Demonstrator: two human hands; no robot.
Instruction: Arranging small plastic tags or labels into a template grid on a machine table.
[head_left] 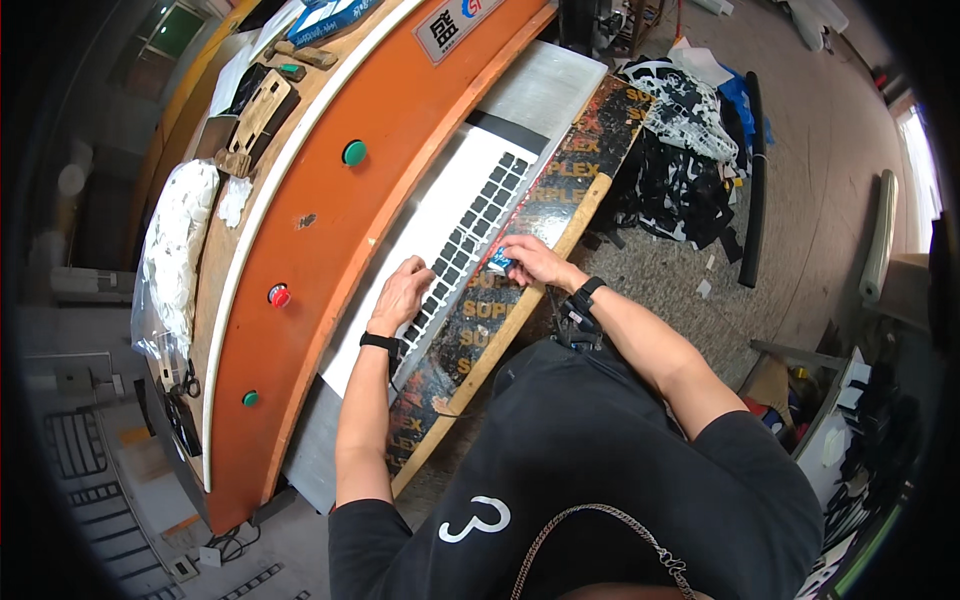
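Observation:
On the machine's metal bed (561,87) lies a white sheet (391,260) with rows of black squares (474,217) along its right side. My left hand (401,294) rests on the sheet beside the squares, fingers bent and lightly spread, holding nothing visible. At the bed's right edge, my right hand (532,260) grips a small blue object (500,258), whose exact kind I cannot make out. Below it runs a dark printed board (467,335) with a pale wooden edge (461,396).
An orange machine panel (330,185) with green and red buttons curves along the left. Behind it are a bagged white bundle (176,262), scissors (191,381) and tools. A scrap heap (680,165) and a long black roll (755,190) lie on the floor at right.

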